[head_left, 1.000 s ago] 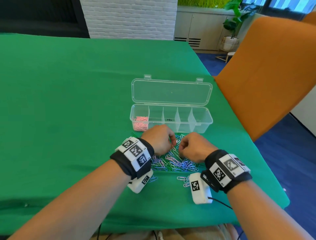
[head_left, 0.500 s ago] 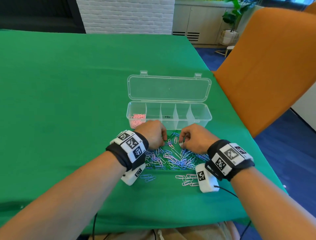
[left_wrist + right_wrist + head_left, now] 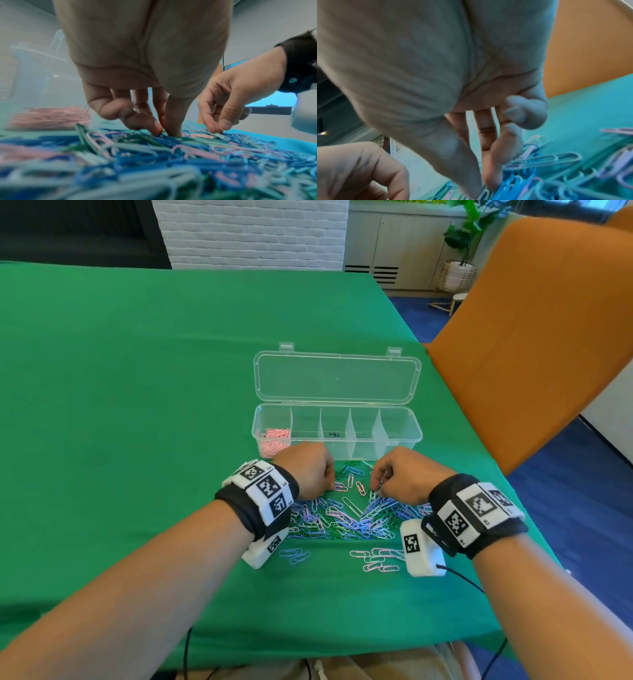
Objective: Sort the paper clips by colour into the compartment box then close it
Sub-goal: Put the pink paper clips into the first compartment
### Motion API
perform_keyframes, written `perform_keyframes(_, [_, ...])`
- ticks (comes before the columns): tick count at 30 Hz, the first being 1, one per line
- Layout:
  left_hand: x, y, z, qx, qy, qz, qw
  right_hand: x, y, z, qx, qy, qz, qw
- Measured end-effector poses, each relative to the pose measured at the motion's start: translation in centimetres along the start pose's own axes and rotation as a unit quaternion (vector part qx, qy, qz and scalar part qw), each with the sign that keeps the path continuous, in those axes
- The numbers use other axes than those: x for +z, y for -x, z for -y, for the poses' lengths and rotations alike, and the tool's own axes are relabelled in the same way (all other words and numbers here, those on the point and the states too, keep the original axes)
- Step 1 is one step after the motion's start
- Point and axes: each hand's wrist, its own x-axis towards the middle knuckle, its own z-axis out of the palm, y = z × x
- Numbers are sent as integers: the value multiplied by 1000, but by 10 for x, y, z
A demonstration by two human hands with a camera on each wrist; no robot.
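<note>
A heap of mixed blue, green, pink and pale paper clips lies on the green cloth, just in front of the clear compartment box. The box's lid is folded back flat. Pink clips fill its leftmost compartment; the other compartments look bare. My left hand reaches down at the heap's far edge, thumb and forefinger pinching into the clips. My right hand does the same a little to the right, thumb and forefinger meeting on a clip.
A few blue clips and a small bunch of pale pink clips lie apart, nearer me. An orange chair back stands close at the right edge of the table. Green cloth stretches left and behind the box.
Both hands have spread apart from the middle of the heap, uncovering loose clips between them. They have also shifted slightly toward the box.
</note>
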Motion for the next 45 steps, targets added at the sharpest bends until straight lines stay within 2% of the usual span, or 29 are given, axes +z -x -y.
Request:
perform_keyframes(6, [-8,3,8,1,18,13,1000,10,-11,12,12,-47,-79,996])
perform_keyframes(10, [-16,7,12,-2,11,5,1000,18,-14,18,12,-20,-44,999])
perform_keyframes(13, [-20,8,13,-7,-3,-13,1000,17,-12,16,0,-9,-43,999])
perform_keyframes(16, [-16,8,2,19,19,-2,1000,17,-11,13,-13,-27,-47,998])
perform_keyframes(20, [-1,4,-14,26,-35,1,999,14,-7,6,-15,-138,-63,988])
perform_keyframes(25, [3,-1,-15,12,-43,-9,999,12,6,-4,4,-325,-36,945])
perform_keyframes(30, [3,0,-15,14,-29,8,999,13,17,-12,28,-399,-38,916])
perform_keyframes(35, [-1,0,-10,-9,44,12,999,13,20,-14,28,-371,-73,925])
perform_keyframes(40, [2,-2,-23,-12,-23,-23,999,9,20,-11,11,-373,-103,922])
perform_keyframes(45, [1,-1,-28,9,-67,3,998,6,21,-9,2,-379,-117,918])
